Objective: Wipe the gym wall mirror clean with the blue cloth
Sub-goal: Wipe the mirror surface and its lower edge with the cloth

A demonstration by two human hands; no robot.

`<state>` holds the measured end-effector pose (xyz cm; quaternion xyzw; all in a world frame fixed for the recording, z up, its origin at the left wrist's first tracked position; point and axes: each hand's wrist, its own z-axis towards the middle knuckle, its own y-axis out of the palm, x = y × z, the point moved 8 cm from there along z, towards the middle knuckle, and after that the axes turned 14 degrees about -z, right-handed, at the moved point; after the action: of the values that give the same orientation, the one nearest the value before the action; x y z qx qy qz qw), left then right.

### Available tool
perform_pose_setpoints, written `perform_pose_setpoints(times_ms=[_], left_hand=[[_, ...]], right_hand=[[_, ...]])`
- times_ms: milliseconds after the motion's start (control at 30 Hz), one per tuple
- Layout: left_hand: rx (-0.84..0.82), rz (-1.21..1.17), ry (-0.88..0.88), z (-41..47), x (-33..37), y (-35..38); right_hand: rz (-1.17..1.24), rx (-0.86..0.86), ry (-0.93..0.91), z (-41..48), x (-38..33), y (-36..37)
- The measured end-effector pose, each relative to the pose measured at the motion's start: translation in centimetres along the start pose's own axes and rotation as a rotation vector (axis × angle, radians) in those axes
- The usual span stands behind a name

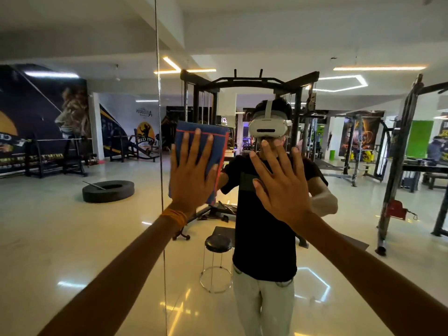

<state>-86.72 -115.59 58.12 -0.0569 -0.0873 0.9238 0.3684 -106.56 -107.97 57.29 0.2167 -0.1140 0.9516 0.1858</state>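
left hand (191, 173) is flat, fingers straight, pressing the blue cloth (202, 141) on the mirror (363, 214) just beside its seam (161, 166), but that bare right hand (281, 180), splayed open against it too, will probably leave fresh smudges.

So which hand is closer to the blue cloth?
Left. The left hand presses flat on the blue cloth against the mirror. The right hand is off to the cloth's right, fingers spread, not touching it.

This is a gym. A wall mirror (363, 226) reflects a black cable machine (249, 81), a large tyre (108, 191) lying on the glossy tiled floor (72, 238), a weight rack (48, 158) below a lion mural (72, 112), and steel rigs (400, 141) at the right.
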Motion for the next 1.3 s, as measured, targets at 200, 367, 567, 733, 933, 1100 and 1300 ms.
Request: perform_pose_setpoints(times_ms=[200,367,567,733,933,1100,1300], left_hand=[[0.286,-0.018,-0.522,6.5,-10.6,-6.1],[-0.005,0.017,0.005,4.7,-2.4,-1.9],[0.166,0.036,-0.336,15.5,-14.8,-8.8],[0.045,0.119,-0.016,20.0,-9.3,-8.7],[-0.024,0.118,0.151,22.3,-11.2,-8.7],[0.176,-0.085,-0.307,24.4,-15.9,-11.9],[-0.067,0.04,0.337,14.6,-3.8,-4.4]], right_hand=[[0.039,0.053,-0.027,4.3,0.9,-1.9],[0.054,0.046,0.036,13.5,2.8,-2.6],[-0.049,0.065,0.058,14.7,2.9,-1.6],[-0.085,0.103,0.059,14.7,2.7,-2.1],[-0.091,0.095,0.052,14.6,2.7,-2.3],[-0.114,0.079,0.051,14.4,2.7,-2.4],[-0.013,0.101,0.135,14.1,3.7,-3.7]])
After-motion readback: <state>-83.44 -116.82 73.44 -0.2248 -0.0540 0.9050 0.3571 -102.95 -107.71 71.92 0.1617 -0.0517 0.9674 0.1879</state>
